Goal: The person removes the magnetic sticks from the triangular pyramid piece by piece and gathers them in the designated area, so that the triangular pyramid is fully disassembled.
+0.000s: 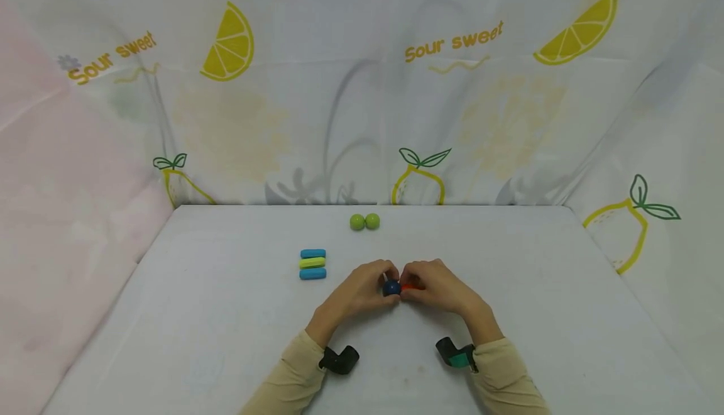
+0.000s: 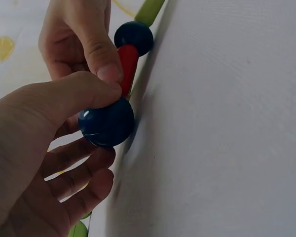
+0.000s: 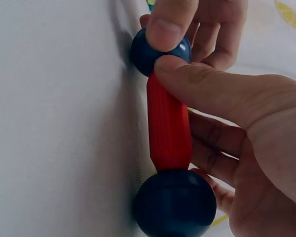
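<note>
Both hands meet near the middle of the white table. My left hand [image 1: 366, 286] pinches a dark blue ball [image 2: 108, 126] between thumb and fingers. Close beside it, my right hand [image 1: 438, 286] grips a red faceted rod [image 3: 168, 128], thumb near the end against that ball. At the rod's other end sits a second blue ball [image 3: 175, 205]. Beyond that ball, a green rod [image 2: 150, 10] shows in the left wrist view. In the head view the right hand hides the second ball and the green rod.
Two light green balls [image 1: 372, 221] rest side by side near the table's [image 1: 226, 339] back edge. Left of the hands lie two blue rods [image 1: 313, 273] with a yellow-green rod [image 1: 312, 263] between them. A lemon-printed cloth [image 1: 351, 119] hangs behind the table.
</note>
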The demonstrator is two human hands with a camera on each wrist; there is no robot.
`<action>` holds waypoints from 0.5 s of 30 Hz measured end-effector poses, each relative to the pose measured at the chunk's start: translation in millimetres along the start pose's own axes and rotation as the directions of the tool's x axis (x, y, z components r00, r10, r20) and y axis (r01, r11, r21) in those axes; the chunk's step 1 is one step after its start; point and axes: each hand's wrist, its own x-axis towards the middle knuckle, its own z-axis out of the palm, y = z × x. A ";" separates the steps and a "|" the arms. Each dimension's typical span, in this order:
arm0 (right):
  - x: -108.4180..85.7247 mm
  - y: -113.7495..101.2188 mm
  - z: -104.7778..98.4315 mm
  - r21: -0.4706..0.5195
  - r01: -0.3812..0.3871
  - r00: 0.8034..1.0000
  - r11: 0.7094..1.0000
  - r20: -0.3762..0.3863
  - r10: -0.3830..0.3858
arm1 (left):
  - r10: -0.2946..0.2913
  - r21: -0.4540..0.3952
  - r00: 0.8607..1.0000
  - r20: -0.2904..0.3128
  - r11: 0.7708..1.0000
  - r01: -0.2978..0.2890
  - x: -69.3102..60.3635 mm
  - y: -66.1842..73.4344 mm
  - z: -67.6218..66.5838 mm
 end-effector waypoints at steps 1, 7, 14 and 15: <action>0.2 -0.1 0.4 -0.001 0.011 1.000 1.000 -0.002 -0.011 | -0.009 -0.011 1.000 0.005 1.000 0.009 -0.3 -0.7 -0.8; 2.3 -2.8 1.4 0.000 0.056 0.998 0.998 -0.004 -0.056 | -0.070 -0.056 0.997 0.027 0.996 0.072 -0.4 -1.7 -5.2; 4.1 -4.6 1.3 -0.016 0.091 0.996 0.996 -0.010 -0.092 | -0.122 -0.045 0.992 0.037 0.991 0.123 0.4 -3.9 -6.7; 4.0 -4.9 1.3 -0.021 0.097 0.995 0.995 -0.005 -0.097 | -0.130 -0.043 0.991 0.029 0.990 0.132 0.3 -4.8 -7.7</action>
